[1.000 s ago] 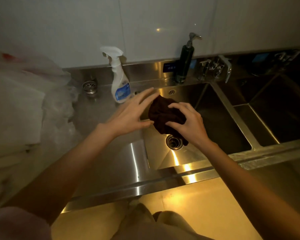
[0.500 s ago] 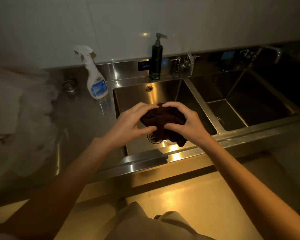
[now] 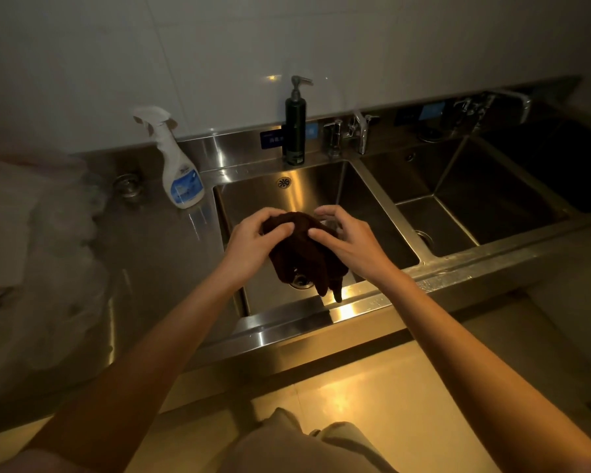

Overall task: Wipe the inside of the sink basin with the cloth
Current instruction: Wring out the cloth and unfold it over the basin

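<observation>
Over the sink basin [image 3: 372, 213], above its drain, both hands hold a dark cloth [image 3: 301, 254]. The left hand [image 3: 253, 244] grips it with curled fingers; the right hand [image 3: 352, 244] pinches its top, fingers bent.

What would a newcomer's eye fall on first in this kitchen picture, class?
First, the dark cloth bunched between the left hand and right hand, held above the shiny steel sink and its drain. Next, the white spray bottle on the counter to the left, and the dark soap pump behind the sink.
</observation>
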